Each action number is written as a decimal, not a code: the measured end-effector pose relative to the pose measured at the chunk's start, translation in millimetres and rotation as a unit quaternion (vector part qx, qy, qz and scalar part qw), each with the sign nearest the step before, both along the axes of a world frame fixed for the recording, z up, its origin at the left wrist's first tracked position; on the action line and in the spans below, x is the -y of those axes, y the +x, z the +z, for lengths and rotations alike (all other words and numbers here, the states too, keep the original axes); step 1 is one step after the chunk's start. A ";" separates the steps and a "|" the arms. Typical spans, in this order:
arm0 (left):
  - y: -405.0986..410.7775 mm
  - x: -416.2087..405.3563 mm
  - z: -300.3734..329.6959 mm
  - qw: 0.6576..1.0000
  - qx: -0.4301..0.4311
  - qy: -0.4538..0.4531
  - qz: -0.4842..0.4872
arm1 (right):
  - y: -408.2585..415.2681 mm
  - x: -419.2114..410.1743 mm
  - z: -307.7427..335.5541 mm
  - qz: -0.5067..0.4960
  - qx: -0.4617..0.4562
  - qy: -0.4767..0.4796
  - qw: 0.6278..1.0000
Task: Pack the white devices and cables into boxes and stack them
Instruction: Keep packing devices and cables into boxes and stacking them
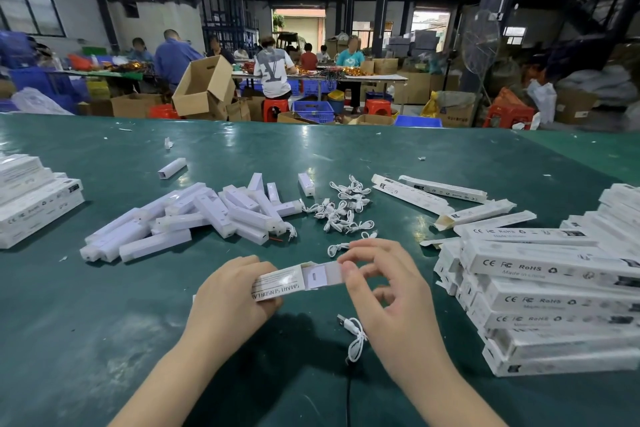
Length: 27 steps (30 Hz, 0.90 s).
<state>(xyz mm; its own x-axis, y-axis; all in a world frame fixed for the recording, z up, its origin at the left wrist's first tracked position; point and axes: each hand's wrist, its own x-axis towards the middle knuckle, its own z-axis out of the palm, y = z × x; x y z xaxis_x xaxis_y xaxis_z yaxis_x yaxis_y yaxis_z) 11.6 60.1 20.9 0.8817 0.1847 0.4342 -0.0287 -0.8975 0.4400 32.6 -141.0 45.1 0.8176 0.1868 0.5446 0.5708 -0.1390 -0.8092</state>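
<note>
Left grip (231, 291) clasps open box (280, 282) holding a device (314, 278); right grip (388, 291) pinches its flap (335, 273).

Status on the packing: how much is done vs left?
Done: stacked boxes at left and right. In hand: left hand grips an open box, right hand pinches its flap. Left: loose device pile, cables, empty boxes.

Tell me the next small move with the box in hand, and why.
Probably fold the end flap shut. The left hand holds the box, a white device already shows inside its open end, and the right hand pinches that flap.
</note>
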 end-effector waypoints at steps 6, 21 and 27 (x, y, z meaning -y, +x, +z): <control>1.7 -2.2 0.4 0.983 0.056 -0.173 0.009 | 0.4 0.5 1.2 0.049 -0.009 -0.008 0.999; 0.6 5.0 17.2 0.881 0.093 -0.461 0.049 | 16.8 12.5 -15.1 -0.006 -0.105 -0.444 0.890; -0.3 5.8 17.6 0.857 0.033 -0.514 0.014 | 18.9 10.3 -18.0 -0.003 -0.123 -0.358 0.926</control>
